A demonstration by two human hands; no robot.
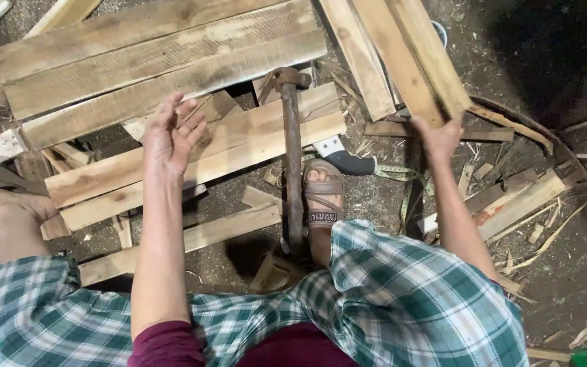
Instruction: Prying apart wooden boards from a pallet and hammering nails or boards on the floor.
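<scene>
— How are the hands set?

— The right hand [437, 136] is closed around the near end of a long wooden slat [419, 58], which is lifted at a slant above the other slats beside it; that end seems to be gripped so the length can be swung. The left hand [171, 136] is held open, fingers spread, nothing grasped, just over the stacked planks [171, 61].

— And the hammer?

— The hammer [292, 156] is laid with its head on the edge of a plank and its handle run back between the knees, beside the sandalled foot [323, 197], so it is probably kept within reach.

— Is room left for moving?

— Little is left on the left, where planks are crowded edge to edge. More bare floor [565, 272] is seen on the right, though offcuts are scattered there, and a curved strip [579, 177] bounds it.
</scene>
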